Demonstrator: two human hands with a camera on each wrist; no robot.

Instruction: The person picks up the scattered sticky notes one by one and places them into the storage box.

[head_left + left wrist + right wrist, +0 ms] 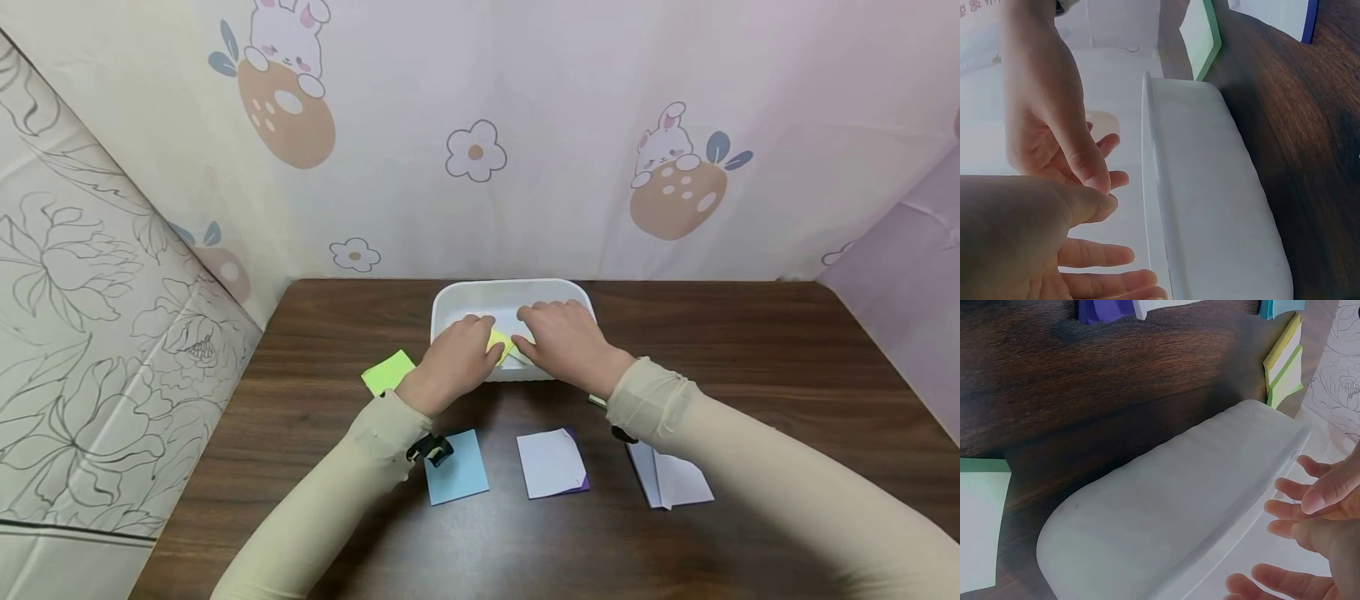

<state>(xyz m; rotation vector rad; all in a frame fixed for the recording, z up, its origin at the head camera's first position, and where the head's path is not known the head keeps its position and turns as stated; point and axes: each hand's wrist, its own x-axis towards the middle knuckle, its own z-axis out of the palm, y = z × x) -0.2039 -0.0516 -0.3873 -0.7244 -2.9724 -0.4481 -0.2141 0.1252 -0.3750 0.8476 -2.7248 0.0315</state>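
Both of my hands are over a white plastic basin (pixel 512 289). My left hand (pixel 459 360) is at its near left side and my right hand (pixel 566 340) at its near right. Between them in the head view show a yellow paper piece (pixel 500 346) and a paler piece (pixel 519 356), both partly hidden by the hands. In the left wrist view, the left hand (pixel 1029 231) and right hand (pixel 1047 119) have loosely extended fingers, with thumb tips close together or touching. No paper shows in either hand in the wrist views.
On the brown wooden table lie a lime-green pad (pixel 387 372), a light-blue pad (pixel 457 468), a white-topped purple pad (pixel 553 465) and a white pad with a lifted sheet (pixel 675 482). A green-edged pad (pixel 984 525) lies near the basin. A patterned curtain (pixel 480 83) hangs behind.
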